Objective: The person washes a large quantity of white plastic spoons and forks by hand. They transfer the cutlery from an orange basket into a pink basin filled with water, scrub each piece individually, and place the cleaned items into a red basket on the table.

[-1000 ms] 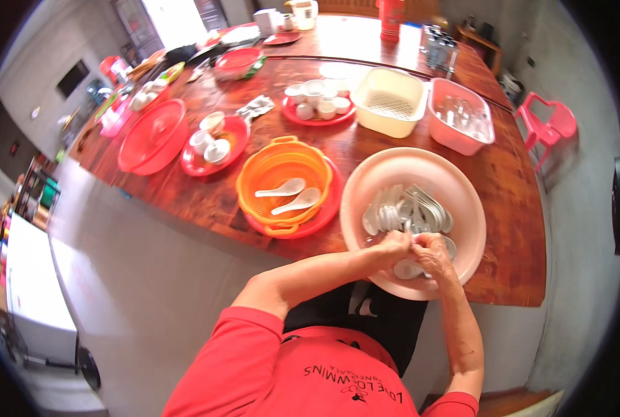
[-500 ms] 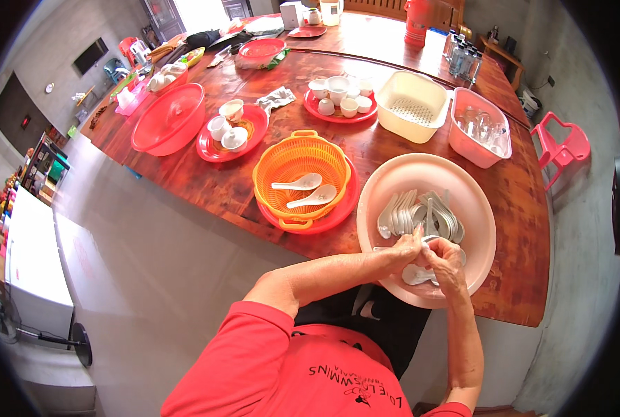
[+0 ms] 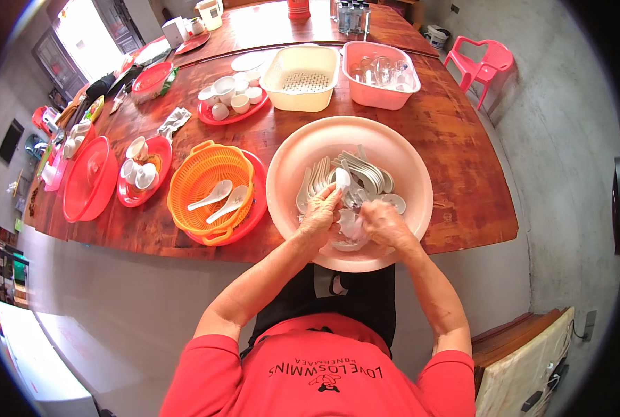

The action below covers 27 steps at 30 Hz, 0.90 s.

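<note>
A wide pale pink basin (image 3: 282,163) holds several white soup spoons (image 3: 360,167), nested in rows at its far side. Over the basin, my left hand (image 3: 320,214) is closed round a white soup spoon (image 3: 342,179), its bowl pointing up. My right hand (image 3: 386,224) is beside it, smeared by motion, so its fingers cannot be read. Between the hands shows a whitish, crumpled-looking thing (image 3: 352,226); its kind is unclear. To the left, two more spoons (image 3: 228,203) lie in an orange colander (image 3: 199,158) on a red tray (image 3: 258,184).
Beyond the basin stand a cream basket (image 3: 300,97) and a pink tub (image 3: 383,97) of glasses. White cups fill red plates (image 3: 216,119) farther left, near a large red basin (image 3: 91,184). A pink chair (image 3: 480,66) stands beyond the table's right edge.
The view has swung right, so the table things sit farther left. My hands, formerly close together, have moved apart, and the spoon in my left hand now shows plainly.
</note>
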Each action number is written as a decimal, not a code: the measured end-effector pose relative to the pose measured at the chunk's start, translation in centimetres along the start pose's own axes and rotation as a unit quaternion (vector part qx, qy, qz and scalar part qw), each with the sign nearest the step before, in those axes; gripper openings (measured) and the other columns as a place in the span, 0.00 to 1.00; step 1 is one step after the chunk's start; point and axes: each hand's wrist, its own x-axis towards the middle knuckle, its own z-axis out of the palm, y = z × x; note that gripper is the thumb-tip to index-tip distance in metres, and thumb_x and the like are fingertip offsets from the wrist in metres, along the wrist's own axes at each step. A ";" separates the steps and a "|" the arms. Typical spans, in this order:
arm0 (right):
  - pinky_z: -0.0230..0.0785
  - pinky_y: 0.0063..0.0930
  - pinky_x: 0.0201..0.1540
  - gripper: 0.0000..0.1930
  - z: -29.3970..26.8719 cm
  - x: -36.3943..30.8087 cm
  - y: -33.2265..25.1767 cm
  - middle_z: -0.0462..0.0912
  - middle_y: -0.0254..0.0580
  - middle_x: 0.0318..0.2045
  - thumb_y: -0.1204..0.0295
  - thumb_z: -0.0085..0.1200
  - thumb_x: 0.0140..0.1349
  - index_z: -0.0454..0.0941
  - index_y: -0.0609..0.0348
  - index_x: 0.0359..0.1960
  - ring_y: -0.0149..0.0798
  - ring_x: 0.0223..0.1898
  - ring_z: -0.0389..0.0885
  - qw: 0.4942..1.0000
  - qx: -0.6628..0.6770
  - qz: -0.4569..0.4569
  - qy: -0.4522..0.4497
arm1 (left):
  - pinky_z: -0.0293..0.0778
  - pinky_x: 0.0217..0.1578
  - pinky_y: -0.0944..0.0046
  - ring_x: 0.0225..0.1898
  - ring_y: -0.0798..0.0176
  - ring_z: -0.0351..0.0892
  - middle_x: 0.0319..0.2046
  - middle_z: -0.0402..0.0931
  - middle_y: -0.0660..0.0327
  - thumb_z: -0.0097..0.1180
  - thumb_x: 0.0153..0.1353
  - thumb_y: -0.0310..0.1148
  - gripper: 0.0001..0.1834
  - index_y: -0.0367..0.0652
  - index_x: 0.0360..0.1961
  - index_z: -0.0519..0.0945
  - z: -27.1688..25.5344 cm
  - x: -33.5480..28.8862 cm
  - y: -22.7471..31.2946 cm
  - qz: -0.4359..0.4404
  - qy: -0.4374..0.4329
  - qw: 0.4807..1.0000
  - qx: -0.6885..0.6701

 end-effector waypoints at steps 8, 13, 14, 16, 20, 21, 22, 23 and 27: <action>0.65 0.40 0.44 0.11 1.5 1.8 -3.9 0.70 0.51 0.38 0.78 0.50 0.52 0.73 0.63 0.39 0.52 0.39 0.71 0.920 0.053 -0.175 0.348 | 0.54 0.15 0.74 0.16 0.79 0.55 0.20 0.62 0.74 0.43 0.65 0.43 0.10 0.54 0.42 0.71 2.5 -0.8 1.0 -0.097 -0.016 0.988 -0.117; 0.66 0.41 0.42 0.08 0.9 5.5 -2.4 0.72 0.52 0.36 0.76 0.48 0.55 0.74 0.63 0.37 0.51 0.38 0.71 0.912 0.102 -0.085 0.388 | 0.52 0.16 0.77 0.16 0.79 0.54 0.21 0.61 0.73 0.46 0.65 0.41 0.06 0.55 0.40 0.70 0.1 -0.2 0.5 -0.044 -0.215 0.970 -0.106; 0.67 0.41 0.42 0.08 0.4 6.0 -1.7 0.72 0.52 0.35 0.76 0.48 0.56 0.74 0.62 0.37 0.51 0.38 0.72 0.911 0.123 -0.057 0.389 | 0.49 0.18 0.76 0.18 0.77 0.51 0.21 0.57 0.73 0.49 0.63 0.40 0.05 0.56 0.38 0.69 0.3 -0.5 0.5 -0.054 -0.215 0.970 -0.102; 0.69 0.39 0.40 0.08 0.1 7.2 0.1 0.74 0.52 0.35 0.73 0.48 0.58 0.75 0.62 0.37 0.50 0.36 0.75 0.901 0.197 0.060 0.382 | 0.50 0.18 0.76 0.18 0.77 0.52 0.21 0.58 0.73 0.49 0.63 0.40 0.05 0.55 0.37 0.69 1.5 -1.4 1.1 -0.051 -0.183 0.978 -0.086; 0.67 0.43 0.40 0.06 1.3 5.2 -1.2 0.73 0.53 0.33 0.73 0.49 0.57 0.75 0.60 0.35 0.52 0.36 0.74 0.904 0.148 0.020 0.400 | 0.52 0.18 0.75 0.18 0.77 0.53 0.22 0.61 0.71 0.49 0.63 0.40 0.06 0.55 0.38 0.70 0.8 -0.5 0.6 -0.050 -0.161 0.981 -0.097; 0.67 0.42 0.41 0.07 1.5 4.4 -1.8 0.73 0.52 0.33 0.73 0.50 0.56 0.75 0.60 0.35 0.51 0.36 0.74 0.910 0.116 0.014 0.399 | 0.52 0.18 0.75 0.18 0.76 0.54 0.23 0.62 0.70 0.49 0.63 0.40 0.06 0.55 0.38 0.70 0.6 -0.5 0.4 -0.057 -0.146 0.982 -0.102; 0.67 0.41 0.41 0.07 1.6 3.7 -2.5 0.73 0.51 0.33 0.74 0.50 0.55 0.75 0.61 0.36 0.51 0.37 0.73 0.914 0.085 0.005 0.396 | 0.54 0.16 0.77 0.17 0.78 0.54 0.22 0.63 0.70 0.46 0.65 0.40 0.08 0.53 0.43 0.70 0.4 -0.1 0.1 -0.039 -0.136 0.984 -0.110; 0.67 0.40 0.41 0.08 1.9 3.0 -3.3 0.73 0.51 0.32 0.74 0.51 0.54 0.75 0.61 0.36 0.51 0.37 0.73 0.918 0.055 -0.004 0.393 | 0.55 0.16 0.77 0.17 0.77 0.56 0.23 0.65 0.70 0.46 0.65 0.40 0.08 0.51 0.42 0.70 0.2 0.2 0.0 -0.043 -0.111 0.982 -0.148; 0.66 0.40 0.42 0.09 3.2 1.0 -4.8 0.72 0.49 0.33 0.75 0.52 0.52 0.73 0.63 0.35 0.49 0.38 0.71 0.929 0.061 -0.083 0.354 | 0.57 0.16 0.76 0.18 0.76 0.59 0.23 0.68 0.70 0.45 0.65 0.40 0.08 0.49 0.36 0.72 1.6 0.6 0.2 0.005 -0.007 0.984 -0.180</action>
